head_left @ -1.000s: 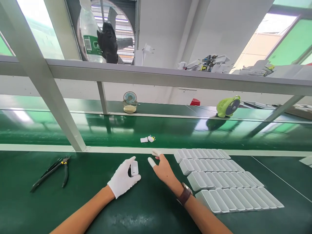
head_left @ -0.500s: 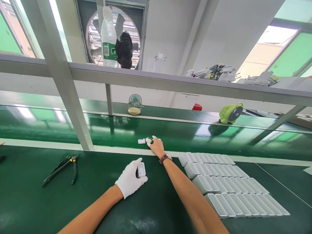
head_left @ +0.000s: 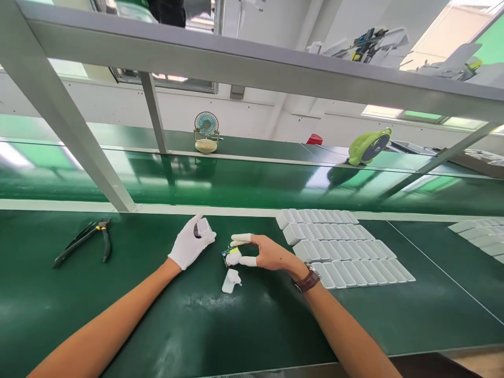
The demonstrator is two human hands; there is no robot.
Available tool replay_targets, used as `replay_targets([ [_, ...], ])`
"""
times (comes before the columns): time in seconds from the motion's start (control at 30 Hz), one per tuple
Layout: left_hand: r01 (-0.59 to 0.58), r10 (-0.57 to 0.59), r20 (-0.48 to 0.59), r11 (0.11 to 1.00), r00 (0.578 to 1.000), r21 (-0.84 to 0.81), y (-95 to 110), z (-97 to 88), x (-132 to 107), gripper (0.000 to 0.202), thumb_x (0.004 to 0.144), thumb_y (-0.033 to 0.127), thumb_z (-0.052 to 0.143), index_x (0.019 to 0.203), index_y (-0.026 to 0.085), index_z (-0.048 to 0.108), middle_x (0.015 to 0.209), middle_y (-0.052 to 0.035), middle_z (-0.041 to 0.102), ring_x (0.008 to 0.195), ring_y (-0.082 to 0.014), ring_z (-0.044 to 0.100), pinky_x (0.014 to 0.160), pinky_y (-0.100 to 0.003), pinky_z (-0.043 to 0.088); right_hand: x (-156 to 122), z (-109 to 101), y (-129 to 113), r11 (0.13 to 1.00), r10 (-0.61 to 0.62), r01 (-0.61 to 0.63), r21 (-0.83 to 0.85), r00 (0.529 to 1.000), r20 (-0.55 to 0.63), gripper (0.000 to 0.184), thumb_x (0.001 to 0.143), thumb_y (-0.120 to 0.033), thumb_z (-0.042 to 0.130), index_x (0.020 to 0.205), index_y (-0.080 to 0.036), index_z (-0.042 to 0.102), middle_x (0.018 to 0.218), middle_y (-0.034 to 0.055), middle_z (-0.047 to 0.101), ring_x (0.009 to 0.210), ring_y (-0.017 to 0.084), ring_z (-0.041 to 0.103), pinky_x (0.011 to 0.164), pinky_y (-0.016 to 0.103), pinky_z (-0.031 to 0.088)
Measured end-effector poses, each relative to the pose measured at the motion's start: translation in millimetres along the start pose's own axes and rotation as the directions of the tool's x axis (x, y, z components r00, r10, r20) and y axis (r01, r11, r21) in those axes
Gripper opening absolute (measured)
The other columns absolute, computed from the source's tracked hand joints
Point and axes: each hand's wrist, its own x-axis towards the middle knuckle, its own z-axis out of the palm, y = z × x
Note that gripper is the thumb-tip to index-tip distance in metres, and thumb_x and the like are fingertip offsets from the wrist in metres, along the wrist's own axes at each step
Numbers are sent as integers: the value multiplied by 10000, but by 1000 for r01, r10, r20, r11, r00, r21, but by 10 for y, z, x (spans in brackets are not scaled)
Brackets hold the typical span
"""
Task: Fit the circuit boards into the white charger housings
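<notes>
My left hand, in a white glove, is closed around a small white plastic case above the green bench top. To its right, my right hand has white covers on its fingertips. Its thumb and fingers are spread beside a small circuit board with yellow and white parts. The board lies on the bench, and a white plastic piece sits just in front of it. Whether the fingertips still touch the board I cannot tell.
Several rows of white plastic cases stand at the right. Black-handled pliers lie at the left. Beyond a pale ledge runs a shiny green belt, with a small fan and a green fan behind it. An overhead shelf crosses above.
My right hand has come back from the green belt, bringing the circuit board and white piece onto the bench, and its fingers have spread. My left hand keeps the case. The view has tilted down.
</notes>
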Motion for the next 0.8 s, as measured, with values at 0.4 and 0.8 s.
replay_targets([
  [0.4, -151, 102, 200, 957, 974, 247, 54, 8, -147, 752, 682, 345, 784, 1370, 221, 506, 1193, -57, 667, 1002, -239, 690, 940, -394, 565, -391, 657, 66, 891, -142, 38, -453, 969, -200, 503, 881, -379, 666, 1298, -104, 606, 1223, 223, 665, 1276, 403, 549, 1046, 561, 480],
  [0.8, -230, 174, 241, 947, 955, 226, 61, -61, -365, 588, 632, 253, 778, 1193, 246, 601, 1137, -16, 647, 994, -227, 654, 869, -345, 565, -191, 211, -198, 972, -225, 234, -17, 908, -353, 510, 865, -219, 586, 1371, -228, 525, 1190, 125, 603, 997, 231, 672, 776, 358, 633],
])
